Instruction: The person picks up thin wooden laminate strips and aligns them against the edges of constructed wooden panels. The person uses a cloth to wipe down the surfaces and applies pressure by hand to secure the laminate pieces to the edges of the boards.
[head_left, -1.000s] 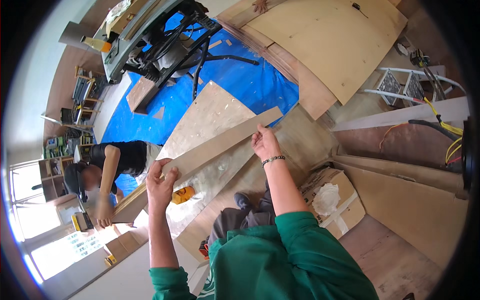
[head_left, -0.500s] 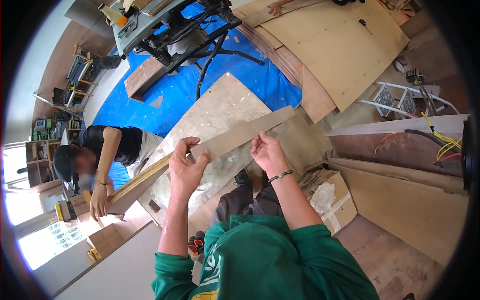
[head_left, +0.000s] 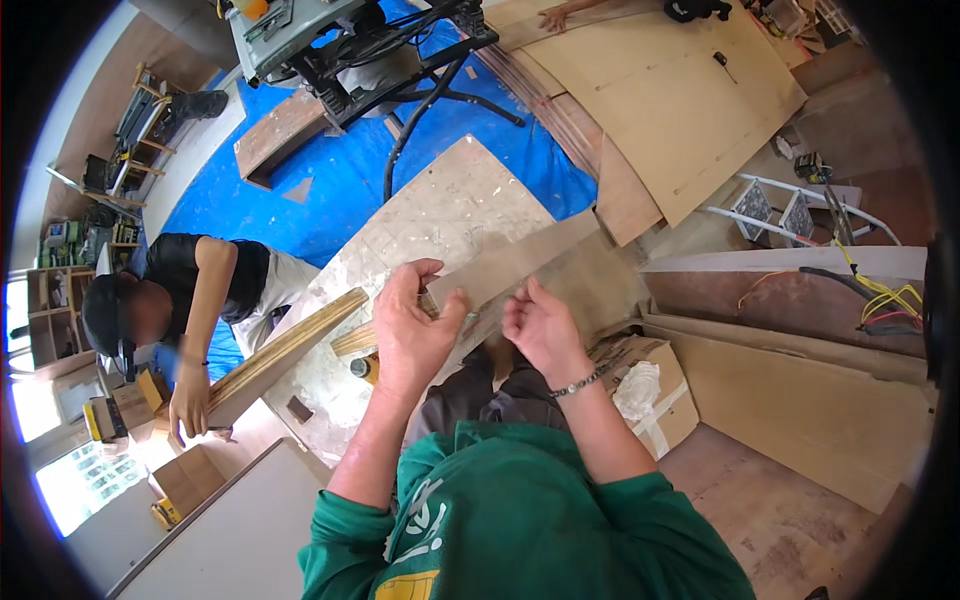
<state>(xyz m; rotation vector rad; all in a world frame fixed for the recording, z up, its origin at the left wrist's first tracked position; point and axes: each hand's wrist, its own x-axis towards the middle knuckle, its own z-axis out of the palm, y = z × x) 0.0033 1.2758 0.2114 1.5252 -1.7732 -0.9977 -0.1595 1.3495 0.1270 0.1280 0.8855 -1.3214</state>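
Observation:
My left hand (head_left: 405, 335) grips the near-left end of a long, thin wood strip (head_left: 530, 252) between thumb and fingers. The strip slants away to the upper right and is smeared by motion. My right hand (head_left: 545, 325) is close to its lower edge, palm up with fingers curled in. Whether those fingers touch the strip or pinch something small cannot be made out. Left of my left hand is the end of a plank with a layered edge (head_left: 285, 350), and a second layered-edge piece (head_left: 352, 340) shows beside my wrist.
At the left a bent-over co-worker rests a hand (head_left: 190, 400) at the layered plank's far end. A pale, stained board (head_left: 430, 210) lies before me. Beyond are a blue tarp (head_left: 335, 220), a machine stand (head_left: 435, 100) and stacked plywood (head_left: 640, 110). A cardboard box (head_left: 670, 385) stands right.
My left hand and the strip have shifted right. The layered plank's end now shows apart from my hand, and a second layered piece and a black-and-yellow object have come into view.

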